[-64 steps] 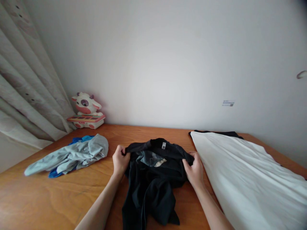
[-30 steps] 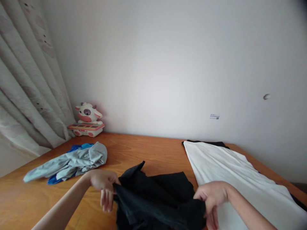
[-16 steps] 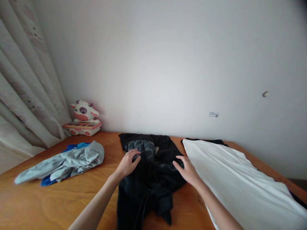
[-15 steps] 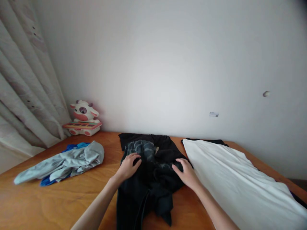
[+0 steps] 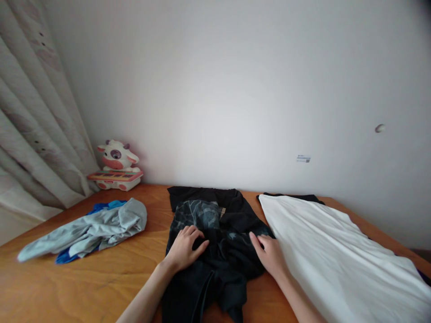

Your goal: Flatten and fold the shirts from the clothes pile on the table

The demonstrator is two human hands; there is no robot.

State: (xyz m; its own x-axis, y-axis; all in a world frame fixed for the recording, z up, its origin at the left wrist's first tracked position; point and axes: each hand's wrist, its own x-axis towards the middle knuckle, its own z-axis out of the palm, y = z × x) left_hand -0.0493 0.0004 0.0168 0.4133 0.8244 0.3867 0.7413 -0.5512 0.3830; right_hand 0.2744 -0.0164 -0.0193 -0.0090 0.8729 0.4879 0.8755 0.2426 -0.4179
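Observation:
A black garment with a grey pattern [image 5: 202, 214] lies crumpled in the middle of the wooden table. My left hand [image 5: 186, 246] rests on its left part, thumb apart from the curved fingers, gripping nothing that I can see. On the garment's right edge lies my right hand [image 5: 267, 249], its thumb and fingers also apart. Another black cloth [image 5: 191, 193] is spread behind and partly under the patterned one, and a small light tag shows between them. Beside my right hand is a large white garment [image 5: 313, 242], laid out flat over dark cloth.
A grey garment [image 5: 107, 224] with blue cloth [image 5: 69, 255] under it lies bunched on the left of the table [image 5: 84, 287]. A toy cow with a keyboard [image 5: 116, 166] sits in the back left corner by a curtain [image 5: 40, 112]. The wall [image 5: 218, 112] rises behind.
Both hands have moved nearer to me over the black garment, the left slightly to the right as well. The patterned part looks more spread out and flatter.

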